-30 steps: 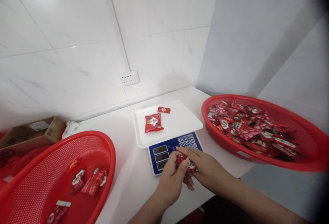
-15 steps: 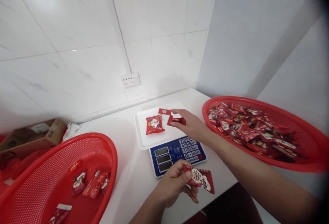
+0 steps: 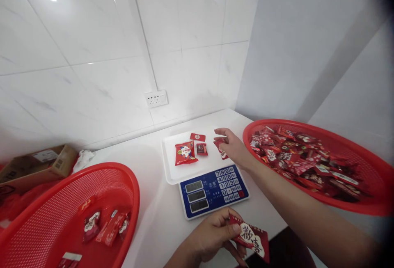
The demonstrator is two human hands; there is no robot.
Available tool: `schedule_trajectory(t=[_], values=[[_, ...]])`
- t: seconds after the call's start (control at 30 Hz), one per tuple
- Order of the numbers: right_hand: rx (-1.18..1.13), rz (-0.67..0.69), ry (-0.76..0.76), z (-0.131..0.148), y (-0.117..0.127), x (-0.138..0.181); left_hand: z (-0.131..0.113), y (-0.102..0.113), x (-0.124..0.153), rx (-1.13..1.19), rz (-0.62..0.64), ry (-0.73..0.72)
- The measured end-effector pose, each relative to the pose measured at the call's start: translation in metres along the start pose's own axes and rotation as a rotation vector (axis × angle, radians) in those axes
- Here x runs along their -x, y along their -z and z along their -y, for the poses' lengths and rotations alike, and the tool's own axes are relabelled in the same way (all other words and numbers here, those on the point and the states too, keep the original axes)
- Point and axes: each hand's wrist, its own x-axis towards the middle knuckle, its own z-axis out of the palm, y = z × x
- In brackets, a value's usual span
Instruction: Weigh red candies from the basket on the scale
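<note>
A blue electronic scale (image 3: 214,190) with a white weighing tray (image 3: 184,169) stands on the white counter. On the tray lie a red snack packet (image 3: 185,153), a small dark red packet (image 3: 202,149) and a small red packet (image 3: 197,137). My right hand (image 3: 231,145) reaches over the tray's right side, fingers pinched on another small red packet (image 3: 220,147). My left hand (image 3: 212,235) is near the counter's front edge, closed on a red packet with white characters (image 3: 253,238).
A red mesh basket (image 3: 310,202) full of red packets sits at the right. Another red basket (image 3: 61,186) at the left holds several packets (image 3: 106,225). A cardboard box (image 3: 33,165) and crumpled white paper (image 3: 82,159) lie at the back left. A wall socket (image 3: 156,98) is behind the scale.
My right hand has set a small dark red packet on the tray and shifted right, still pinching another. My left hand has dropped toward the front edge with its packet.
</note>
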Motion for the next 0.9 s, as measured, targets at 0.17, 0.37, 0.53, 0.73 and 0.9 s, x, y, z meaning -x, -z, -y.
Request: schedule_trajectory(t=[0.17,0.37,0.53,0.73,0.9], values=[[0.119,-0.044,0.171,-0.001,-0.004,-0.004,0.0,0.002,-0.002,-0.013,-0.049,-0.01],[0.09,0.301,0.061,-0.005,0.033,0.063,-0.005,-0.002,-0.001,-0.055,-0.067,-0.033],[0.262,0.571,-0.13,-0.035,0.063,0.121,-0.003,-0.01,-0.002,-0.177,-0.163,-0.072],[0.076,0.632,-0.256,-0.052,0.061,0.153,-0.002,-0.016,-0.002,-0.275,-0.217,-0.13],[0.079,0.593,-0.229,-0.055,0.053,0.15,-0.006,-0.018,-0.001,-0.3,-0.263,-0.141]])
